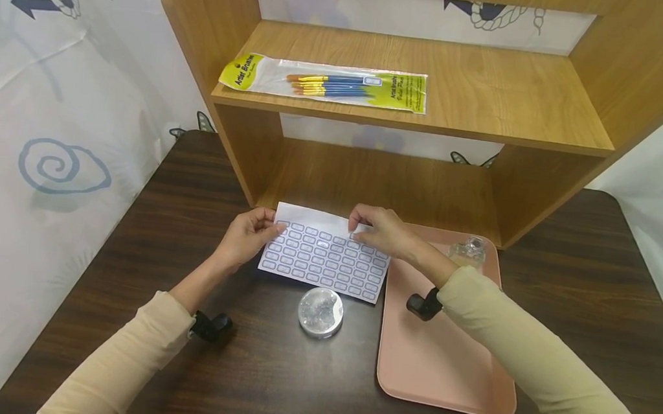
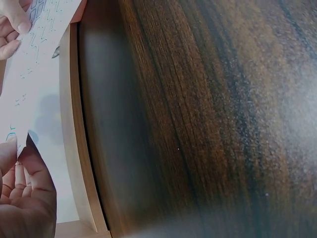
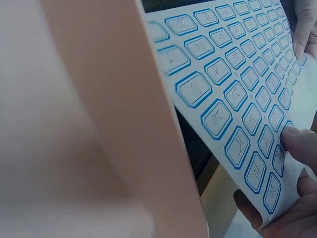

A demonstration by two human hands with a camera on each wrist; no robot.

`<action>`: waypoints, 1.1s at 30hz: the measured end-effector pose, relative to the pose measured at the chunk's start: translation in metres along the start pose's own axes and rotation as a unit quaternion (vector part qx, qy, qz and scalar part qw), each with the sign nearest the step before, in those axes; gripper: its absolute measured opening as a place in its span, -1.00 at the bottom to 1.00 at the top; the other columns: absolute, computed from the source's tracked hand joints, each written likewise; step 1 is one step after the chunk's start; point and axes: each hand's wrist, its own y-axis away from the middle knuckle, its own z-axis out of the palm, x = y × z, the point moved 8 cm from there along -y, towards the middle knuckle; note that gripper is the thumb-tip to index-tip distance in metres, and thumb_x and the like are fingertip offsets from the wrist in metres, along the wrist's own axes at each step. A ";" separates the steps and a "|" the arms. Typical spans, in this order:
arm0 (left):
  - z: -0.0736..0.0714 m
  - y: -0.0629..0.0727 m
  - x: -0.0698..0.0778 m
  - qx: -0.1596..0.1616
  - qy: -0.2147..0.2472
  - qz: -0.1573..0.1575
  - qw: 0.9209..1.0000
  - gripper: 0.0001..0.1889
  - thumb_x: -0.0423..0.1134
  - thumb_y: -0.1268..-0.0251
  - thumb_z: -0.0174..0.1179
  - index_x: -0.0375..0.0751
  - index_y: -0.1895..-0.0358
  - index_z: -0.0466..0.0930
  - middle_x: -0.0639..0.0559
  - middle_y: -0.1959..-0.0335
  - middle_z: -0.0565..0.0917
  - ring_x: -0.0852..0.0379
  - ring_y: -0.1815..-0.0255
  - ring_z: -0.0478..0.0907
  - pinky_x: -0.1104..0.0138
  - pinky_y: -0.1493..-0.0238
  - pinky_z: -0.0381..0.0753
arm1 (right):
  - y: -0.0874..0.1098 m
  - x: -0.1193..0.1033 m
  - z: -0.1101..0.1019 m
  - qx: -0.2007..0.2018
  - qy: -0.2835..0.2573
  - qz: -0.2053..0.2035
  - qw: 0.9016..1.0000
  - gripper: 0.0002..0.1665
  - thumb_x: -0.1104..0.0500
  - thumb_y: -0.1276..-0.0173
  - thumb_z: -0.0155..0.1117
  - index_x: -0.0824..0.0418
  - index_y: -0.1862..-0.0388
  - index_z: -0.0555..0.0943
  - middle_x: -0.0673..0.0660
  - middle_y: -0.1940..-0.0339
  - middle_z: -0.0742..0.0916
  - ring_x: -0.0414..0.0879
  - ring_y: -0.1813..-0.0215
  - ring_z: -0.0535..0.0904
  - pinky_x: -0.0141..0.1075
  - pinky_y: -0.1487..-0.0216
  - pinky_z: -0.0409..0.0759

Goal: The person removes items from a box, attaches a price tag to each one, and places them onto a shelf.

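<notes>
Sheet (image 1: 325, 258): white paper printed with rows of small blue-framed boxes, spread between both hands in front of the wooden shelf (image 1: 492, 93); whether its near edge touches the desk (image 1: 294, 386) I cannot tell.
Left hand (image 1: 249, 233): pinches the sheet's far left corner, thumb on the printed face, fingers behind.
Right hand (image 1: 385, 232): pinches the far edge toward the right corner, thumb also on the print.
Paper's feel: probably very light and thin, quick to bend; the corner by the right hand already curls, so a hard pinch could crease it.
Best hold: likely the plain strip along the far edge, near both corners, with gentle tension to keep it flat.
Round container (image 1: 320, 313): on the desk, just below the sheet's near edge.
Pink tray (image 1: 442, 365): right of the sheet, with a glass bottle (image 1: 473, 252) in its far right part.
Brush packet (image 1: 324, 83): lies on the shelf.
</notes>
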 end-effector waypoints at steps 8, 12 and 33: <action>0.001 0.000 0.000 -0.002 -0.004 -0.007 1.000 -0.80 -0.38 -0.30 0.14 -0.47 0.11 0.49 -0.12 0.38 0.64 0.27 0.50 0.49 0.47 0.49 0.50 | 0.000 -0.001 0.001 0.000 0.012 -0.009 1.000 -0.81 0.39 -0.22 0.28 0.23 0.20 0.57 0.13 0.16 0.69 0.00 0.04 0.52 -0.13 -0.21 0.44; 0.001 0.000 0.000 -0.001 0.002 -0.005 1.000 -0.81 -0.38 -0.29 0.15 -0.47 0.13 0.49 -0.08 0.39 0.63 0.27 0.51 0.50 0.47 0.50 0.51 | -0.001 -0.001 0.001 0.002 0.020 -0.017 1.000 -0.85 0.41 -0.21 0.27 0.23 0.28 0.56 0.11 0.24 0.68 -0.01 0.10 0.52 -0.15 -0.13 0.48; 0.002 -0.002 -0.007 -0.004 0.003 -0.012 1.000 -0.79 -0.38 -0.28 0.16 -0.51 0.15 0.47 -0.06 0.44 0.62 0.29 0.52 0.48 0.47 0.51 0.49 | -0.001 0.001 0.001 0.015 0.009 -0.022 1.000 -0.97 0.37 -0.24 0.25 0.30 0.33 0.59 0.14 0.31 0.65 -0.04 0.20 0.49 -0.26 0.09 0.46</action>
